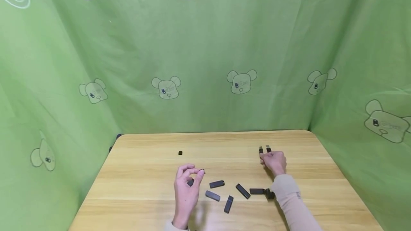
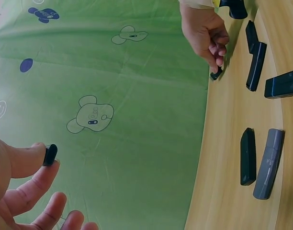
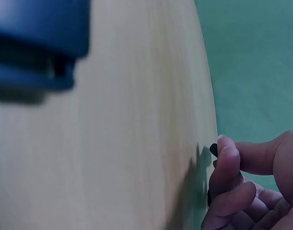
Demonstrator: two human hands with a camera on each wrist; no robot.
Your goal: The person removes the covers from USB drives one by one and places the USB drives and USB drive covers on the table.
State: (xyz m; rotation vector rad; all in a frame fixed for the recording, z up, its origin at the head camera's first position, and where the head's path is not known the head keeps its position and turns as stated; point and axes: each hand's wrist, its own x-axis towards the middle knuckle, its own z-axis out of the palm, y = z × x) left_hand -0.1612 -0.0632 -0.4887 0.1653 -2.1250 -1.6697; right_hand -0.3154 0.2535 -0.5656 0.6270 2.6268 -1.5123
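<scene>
On a light wooden bench (image 1: 144,174) walled by green cartoon-bear cloth (image 1: 205,63), a person's two hands work among small black USB sticks. The left hand (image 1: 186,184) is raised just above the bench, thumb and forefinger pinching a tiny black cap (image 2: 50,155), the other fingers loosely spread. The right hand (image 1: 274,162) rests farther back and to the right, its fingers curled onto two small dark pieces standing upright (image 1: 264,149) at its fingertips; the right wrist view is too blurred to show exactly how they are held. Between and below the hands, five or so USB sticks (image 1: 216,184) lie scattered flat at different angles, one near the right sleeve (image 1: 289,191). One more small black cap (image 1: 180,153) sits alone, well apart toward the back left. The risks look plain: the pinched cap is very small and held only by fingertips, so a slight slackening could drop it and send it bouncing off the bench. The upright pieces could topple at a nudge, and the right sleeve could sweep the nearby stick aside.
</scene>
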